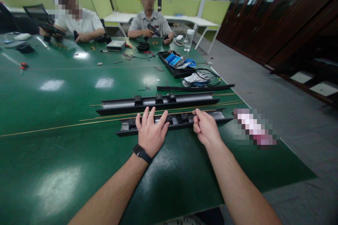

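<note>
Both arms reach over a black channel-shaped rail [224, 119] lying on the green table, with small black blocks [184, 117] set inside it. My left hand [151, 132], wearing a watch, rests over the rail with its fingers spread. At the rail's right half, my right hand [207, 126] pinches a thin brass-coloured rod between thumb and forefinger. Several such long rods [47, 127] run sideways along the rails, one reaching the left edge of view. Behind lies a second black rail [118, 108] with 3 black blocks [159, 98] in its groove.
Further back are a black strip [195, 88], a black tray [179, 74] with blue items, gloves [198, 78] and looped cable. Two people sit across the table, one holding a power drill [153, 30]. A clear cup [189, 40] stands near the right edge. A blurred pink item lies right.
</note>
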A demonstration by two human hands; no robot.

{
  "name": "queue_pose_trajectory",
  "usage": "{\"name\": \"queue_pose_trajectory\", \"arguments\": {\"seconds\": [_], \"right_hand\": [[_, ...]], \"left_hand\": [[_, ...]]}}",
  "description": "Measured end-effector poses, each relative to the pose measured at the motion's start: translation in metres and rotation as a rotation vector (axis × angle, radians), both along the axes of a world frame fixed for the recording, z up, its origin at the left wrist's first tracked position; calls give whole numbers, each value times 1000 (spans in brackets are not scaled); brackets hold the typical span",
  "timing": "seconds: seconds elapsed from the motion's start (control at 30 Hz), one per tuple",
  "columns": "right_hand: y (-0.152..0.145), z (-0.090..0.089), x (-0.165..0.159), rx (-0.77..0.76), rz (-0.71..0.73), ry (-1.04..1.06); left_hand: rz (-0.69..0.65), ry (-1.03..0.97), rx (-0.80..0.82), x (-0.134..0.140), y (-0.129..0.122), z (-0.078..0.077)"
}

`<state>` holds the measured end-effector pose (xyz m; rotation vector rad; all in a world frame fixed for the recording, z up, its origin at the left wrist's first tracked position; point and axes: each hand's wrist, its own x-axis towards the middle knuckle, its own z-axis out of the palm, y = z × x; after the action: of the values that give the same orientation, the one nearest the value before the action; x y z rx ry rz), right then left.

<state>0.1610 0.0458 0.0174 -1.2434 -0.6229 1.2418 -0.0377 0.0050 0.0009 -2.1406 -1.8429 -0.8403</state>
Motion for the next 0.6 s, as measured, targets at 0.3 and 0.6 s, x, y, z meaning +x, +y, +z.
{"name": "queue_pose_trajectory", "arguments": {"seconds": [0.3, 0.6], "right_hand": [[-1, 0, 0, 11, 1, -3], [0, -1, 0, 9, 6, -1]], "left_hand": [[0, 3, 2, 0, 0, 1], [3, 6, -1, 0, 0, 1]]}}
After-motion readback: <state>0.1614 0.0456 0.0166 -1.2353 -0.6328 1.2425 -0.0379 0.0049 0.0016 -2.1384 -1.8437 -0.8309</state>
